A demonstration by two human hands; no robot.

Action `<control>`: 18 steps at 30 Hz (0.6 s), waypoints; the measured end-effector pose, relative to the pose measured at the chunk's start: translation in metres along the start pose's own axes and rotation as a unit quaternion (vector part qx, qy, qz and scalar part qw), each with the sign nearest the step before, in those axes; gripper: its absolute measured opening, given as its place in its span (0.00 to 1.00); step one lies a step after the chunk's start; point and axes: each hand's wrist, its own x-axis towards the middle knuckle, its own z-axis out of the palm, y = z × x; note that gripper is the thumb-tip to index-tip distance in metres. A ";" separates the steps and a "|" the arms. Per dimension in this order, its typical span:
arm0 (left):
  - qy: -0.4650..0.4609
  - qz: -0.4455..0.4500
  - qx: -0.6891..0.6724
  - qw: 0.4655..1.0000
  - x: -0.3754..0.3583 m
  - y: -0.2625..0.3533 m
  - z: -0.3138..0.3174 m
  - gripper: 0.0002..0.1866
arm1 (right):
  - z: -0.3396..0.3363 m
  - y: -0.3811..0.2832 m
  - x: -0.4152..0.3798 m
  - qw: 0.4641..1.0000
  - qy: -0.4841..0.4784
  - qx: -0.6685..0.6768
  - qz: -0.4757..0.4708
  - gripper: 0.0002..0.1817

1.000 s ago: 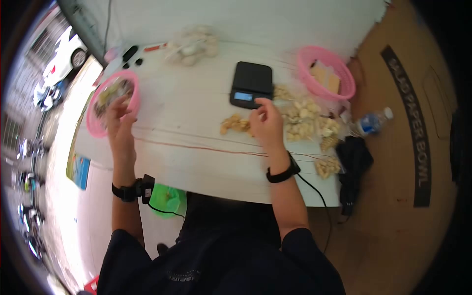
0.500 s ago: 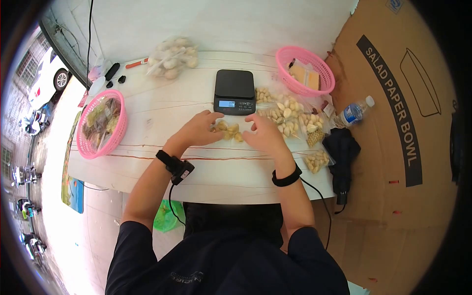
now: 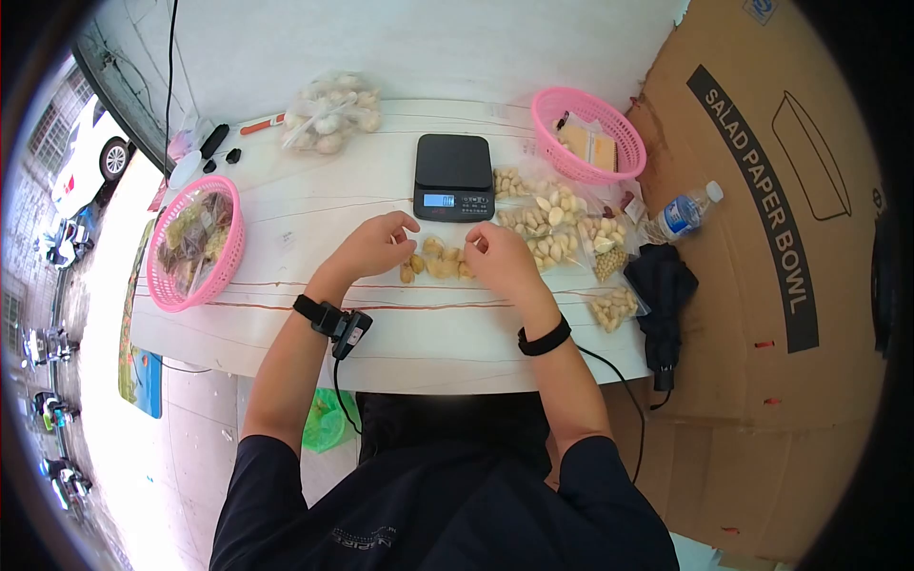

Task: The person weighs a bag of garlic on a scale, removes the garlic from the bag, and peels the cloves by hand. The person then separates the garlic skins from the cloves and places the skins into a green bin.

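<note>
Between my two hands, a small bag of yellowish pieces (image 3: 440, 259) lies on the white table (image 3: 314, 352). My left hand (image 3: 383, 246) is at its left side, fingers curled and apart, with a gap between thumb and forefinger. At its right edge is my right hand (image 3: 489, 255), fingertips drawn together; what they hold, if anything, is too small to make out. Just beyond the hands stands a black digital scale (image 3: 453, 171) with a lit display and nothing on its plate. Clear bags of pale cloves (image 3: 555, 224) lie right of the scale.
Pink baskets stand at the left (image 3: 228, 257) and back right (image 3: 636, 157). A bag of round pale items (image 3: 331, 116) lies at the back. Along the right are a water bottle (image 3: 684, 217), a folded black umbrella (image 3: 659, 295) and a large cardboard box (image 3: 743, 285).
My left hand has moved slightly left, uncovering more pieces at the bag's left end. My right hand's fingers have drawn closer together near the bag's right edge.
</note>
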 end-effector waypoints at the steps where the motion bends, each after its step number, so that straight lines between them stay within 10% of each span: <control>1: -0.018 -0.004 0.032 0.999 -0.003 0.006 -0.003 0.16 | -0.004 -0.004 -0.002 1.000 0.011 0.010 0.011 0.14; 11: -0.094 0.018 0.090 0.991 -0.001 -0.002 -0.004 0.14 | -0.017 -0.016 -0.014 0.998 -0.059 -0.029 0.020 0.14; 18: -0.054 0.008 0.078 0.995 0.000 -0.005 -0.002 0.13 | 0.006 -0.010 -0.024 0.985 -0.014 -0.094 -0.144 0.10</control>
